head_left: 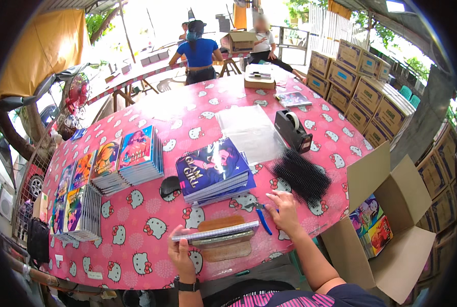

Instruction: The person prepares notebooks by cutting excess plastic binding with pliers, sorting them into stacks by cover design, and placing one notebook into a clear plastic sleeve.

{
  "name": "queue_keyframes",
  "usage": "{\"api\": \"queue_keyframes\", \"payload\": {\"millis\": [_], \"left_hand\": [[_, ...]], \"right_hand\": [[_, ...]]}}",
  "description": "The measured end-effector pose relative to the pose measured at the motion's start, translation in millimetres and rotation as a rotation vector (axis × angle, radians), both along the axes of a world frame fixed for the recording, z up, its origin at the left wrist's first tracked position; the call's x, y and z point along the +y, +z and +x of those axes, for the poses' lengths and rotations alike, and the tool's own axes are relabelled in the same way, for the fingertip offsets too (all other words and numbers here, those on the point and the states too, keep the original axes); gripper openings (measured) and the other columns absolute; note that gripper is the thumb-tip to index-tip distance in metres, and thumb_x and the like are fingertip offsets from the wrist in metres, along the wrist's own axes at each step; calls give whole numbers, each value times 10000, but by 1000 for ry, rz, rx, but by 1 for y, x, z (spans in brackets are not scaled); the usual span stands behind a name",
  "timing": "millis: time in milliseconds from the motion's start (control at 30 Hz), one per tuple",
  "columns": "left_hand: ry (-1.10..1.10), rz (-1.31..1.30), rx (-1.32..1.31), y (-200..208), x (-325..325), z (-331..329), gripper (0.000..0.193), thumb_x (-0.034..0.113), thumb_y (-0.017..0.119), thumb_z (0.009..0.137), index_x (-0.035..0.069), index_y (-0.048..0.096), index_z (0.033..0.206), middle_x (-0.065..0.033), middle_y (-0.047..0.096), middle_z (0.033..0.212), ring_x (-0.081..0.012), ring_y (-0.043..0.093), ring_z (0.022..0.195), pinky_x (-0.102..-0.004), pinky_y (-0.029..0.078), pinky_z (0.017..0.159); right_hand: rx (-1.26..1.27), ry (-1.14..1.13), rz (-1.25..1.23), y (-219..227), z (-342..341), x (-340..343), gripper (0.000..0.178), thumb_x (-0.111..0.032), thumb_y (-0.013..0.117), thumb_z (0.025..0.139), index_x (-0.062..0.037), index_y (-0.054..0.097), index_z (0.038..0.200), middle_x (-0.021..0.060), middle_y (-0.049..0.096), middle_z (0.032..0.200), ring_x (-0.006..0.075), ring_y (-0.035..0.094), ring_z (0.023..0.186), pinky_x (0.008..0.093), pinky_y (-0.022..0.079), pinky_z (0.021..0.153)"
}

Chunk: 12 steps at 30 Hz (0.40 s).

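Note:
A spiral-bound notebook stands on its long edge near the front of the table, with my left hand closed on its left end. Beneath it lies a brown wooden board. My right hand has its fingers apart, right beside a pair of blue-handled cutters; its thumb is close to or touching one handle. Just beyond, a stack of purple-covered notebooks sits on the table. A bundle of black plastic spiral coils lies past my right hand.
Stacked colourful notebooks fill the left side. Clear plastic sheets, a black tape dispenser and a dark rounded object lie on the pink table. At right stands an opened carton holding notebooks. People are at the back.

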<state>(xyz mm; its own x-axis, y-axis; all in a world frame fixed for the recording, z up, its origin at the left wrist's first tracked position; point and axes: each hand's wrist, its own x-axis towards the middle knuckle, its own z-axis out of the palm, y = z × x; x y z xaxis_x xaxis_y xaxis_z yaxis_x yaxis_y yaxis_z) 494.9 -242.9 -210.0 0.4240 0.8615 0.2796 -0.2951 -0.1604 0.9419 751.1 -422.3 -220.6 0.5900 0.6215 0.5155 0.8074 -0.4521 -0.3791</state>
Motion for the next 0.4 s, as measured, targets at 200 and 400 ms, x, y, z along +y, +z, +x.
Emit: {"api": "queue_keyframes", "payload": {"millis": [200,400], "left_hand": [[38,-18,-116,-6,-12,30,310,307,521,956,29,535,1093,-55,573,904,-126,549,795,-260,449,703],[106,-191,-157,-1,17,15,256,276,557,926,41,529,1025,-63,542,903,-133,509,831,-262,423,749]], "right_hand": [[1195,559,768,36,-78,28,277,-217,540,943,6,623,1086,86,625,1149,162,554,1084,317,416,944],[1060,510,602,27,-128,31,216,-124,486,957,4,626,1061,96,676,982,161,610,962,288,471,871]]}}
